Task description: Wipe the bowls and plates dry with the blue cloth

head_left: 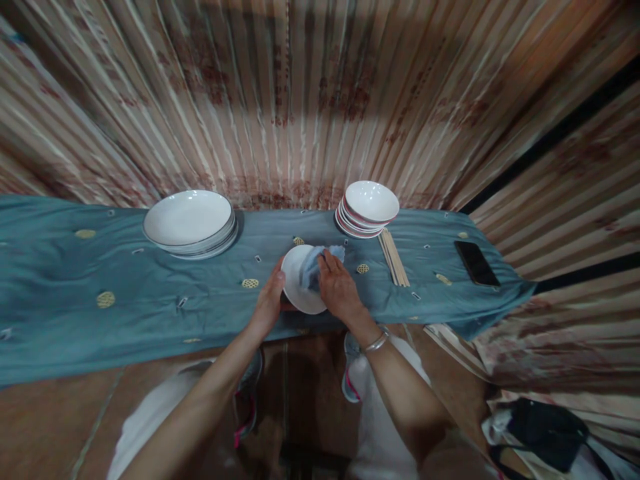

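A white bowl (295, 293) is held over the front part of the table, its inside turned up toward me. My left hand (271, 293) grips its left side, thumb on the rim and fingers mostly hidden underneath. In my right hand (340, 287) is a light blue cloth (311, 268), pressed against the bowl's inner right side, with one corner sticking out past the rim. Behind and to the right stands a stack of white bowls with red bands (370, 203). Left of my hands is a stack of white plates (190, 220) with dark rims.
A bundle of chopsticks (394, 259) lies beside the bowl stack. Farther right rests a black phone (476, 263). The table's teal cloth (125, 333) hangs over the front edge. A pleated curtain (300, 100) rises right behind, and a dark bag (547, 430) sits low at right.
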A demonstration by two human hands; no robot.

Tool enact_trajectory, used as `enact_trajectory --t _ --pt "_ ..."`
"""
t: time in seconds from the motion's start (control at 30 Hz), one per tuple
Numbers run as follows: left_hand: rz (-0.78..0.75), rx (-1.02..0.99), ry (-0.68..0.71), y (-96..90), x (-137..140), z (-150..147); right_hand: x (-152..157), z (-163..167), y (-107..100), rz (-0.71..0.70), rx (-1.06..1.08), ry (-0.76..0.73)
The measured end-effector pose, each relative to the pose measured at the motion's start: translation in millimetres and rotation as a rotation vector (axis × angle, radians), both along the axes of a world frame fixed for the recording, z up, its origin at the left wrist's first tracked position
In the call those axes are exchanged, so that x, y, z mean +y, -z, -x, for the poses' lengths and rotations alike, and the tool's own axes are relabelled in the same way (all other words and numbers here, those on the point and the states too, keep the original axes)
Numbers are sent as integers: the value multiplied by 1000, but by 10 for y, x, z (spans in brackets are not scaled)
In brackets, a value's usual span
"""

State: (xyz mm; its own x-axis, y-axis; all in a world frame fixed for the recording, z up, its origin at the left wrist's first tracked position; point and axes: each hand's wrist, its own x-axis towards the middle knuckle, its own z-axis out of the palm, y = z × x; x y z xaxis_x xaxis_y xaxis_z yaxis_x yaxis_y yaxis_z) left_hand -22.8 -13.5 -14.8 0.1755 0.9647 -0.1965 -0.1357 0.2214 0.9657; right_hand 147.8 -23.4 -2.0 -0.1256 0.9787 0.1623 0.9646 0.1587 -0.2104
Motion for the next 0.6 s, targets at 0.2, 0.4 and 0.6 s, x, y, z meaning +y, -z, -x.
enact_trajectory --t 0.2,0.4,0.6 --pt "-14 23 18 1 10 2 -96 -111 -60 39 -89 28" --pt "11 -20 0 -23 12 -8 -230 -144 -135 96 -83 13" --pt "41 -36 -21 -29 8 -15 -364 -154 -238 172 -29 -91"
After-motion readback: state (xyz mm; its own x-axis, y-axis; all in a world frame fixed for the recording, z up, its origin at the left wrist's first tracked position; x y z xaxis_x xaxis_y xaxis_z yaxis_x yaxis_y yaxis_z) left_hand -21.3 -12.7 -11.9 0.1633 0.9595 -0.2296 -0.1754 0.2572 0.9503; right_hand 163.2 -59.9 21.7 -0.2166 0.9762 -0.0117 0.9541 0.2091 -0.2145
